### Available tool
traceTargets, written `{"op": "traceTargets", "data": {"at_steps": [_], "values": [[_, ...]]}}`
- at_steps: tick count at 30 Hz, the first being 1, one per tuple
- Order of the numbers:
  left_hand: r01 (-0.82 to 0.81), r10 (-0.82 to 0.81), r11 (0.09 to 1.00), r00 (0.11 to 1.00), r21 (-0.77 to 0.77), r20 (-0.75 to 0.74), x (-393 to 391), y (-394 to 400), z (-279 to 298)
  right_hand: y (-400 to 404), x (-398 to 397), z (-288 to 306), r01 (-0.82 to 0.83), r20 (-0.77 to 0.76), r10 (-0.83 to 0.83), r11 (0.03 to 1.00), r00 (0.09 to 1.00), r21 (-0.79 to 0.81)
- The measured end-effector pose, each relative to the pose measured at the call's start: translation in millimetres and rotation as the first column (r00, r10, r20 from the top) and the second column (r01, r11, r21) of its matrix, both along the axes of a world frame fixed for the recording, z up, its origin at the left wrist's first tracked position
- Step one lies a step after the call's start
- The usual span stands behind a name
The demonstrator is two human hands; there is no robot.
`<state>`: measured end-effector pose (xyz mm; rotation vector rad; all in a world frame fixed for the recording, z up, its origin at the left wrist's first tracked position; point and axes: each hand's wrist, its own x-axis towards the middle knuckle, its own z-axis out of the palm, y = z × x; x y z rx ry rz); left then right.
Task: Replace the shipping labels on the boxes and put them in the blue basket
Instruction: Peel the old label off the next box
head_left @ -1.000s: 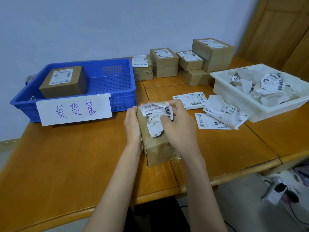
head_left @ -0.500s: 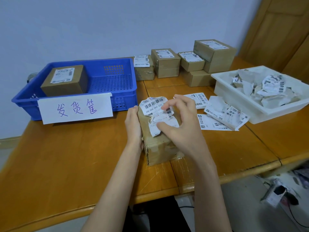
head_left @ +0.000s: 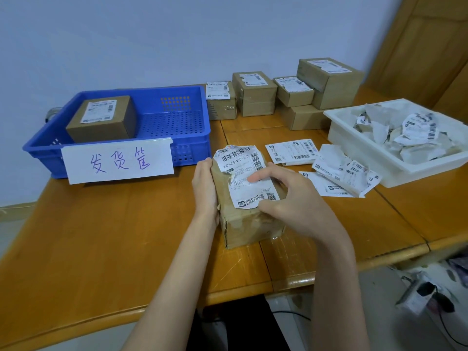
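Head view: right hand [head_left: 293, 198] fingers pinch the torn label [head_left: 249, 181] on top of the box [head_left: 249, 224], thumb at its near edge. Left hand [head_left: 205, 188] lies flat, fingers straight, against the box's left side. Box stands on the table [head_left: 101, 236], just before the blue basket [head_left: 192, 133], which holds one labelled box [head_left: 103, 122].

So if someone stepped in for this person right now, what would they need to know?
Left hand: flat against the left side of the box, steadying it.
Right hand: on the box top, working at the torn old label, which is partly lifted but not off.
Done: one relabelled box sits in the blue basket.
Left: finish peeling, drop scraps in the white tray, stick on a fresh label, basket the box, then do the boxes at the back.
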<state>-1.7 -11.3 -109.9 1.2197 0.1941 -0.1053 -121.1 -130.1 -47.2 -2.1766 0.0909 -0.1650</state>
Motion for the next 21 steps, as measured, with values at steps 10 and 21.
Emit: {"op": "traceTargets", "data": {"at_steps": [10,21], "values": [[0.003,-0.003,1.0,1.0,0.02,0.018,-0.8,0.9,1.3,16.8,14.8,-15.4,0.22,0.229,-0.195,0.971,0.954,-0.091],[-0.008,0.008,1.0,1.0,0.026,0.012,0.7,-0.4,-0.9,25.2,31.0,-18.8,0.356,0.266,-0.309,0.922,0.913,-0.15]]}}
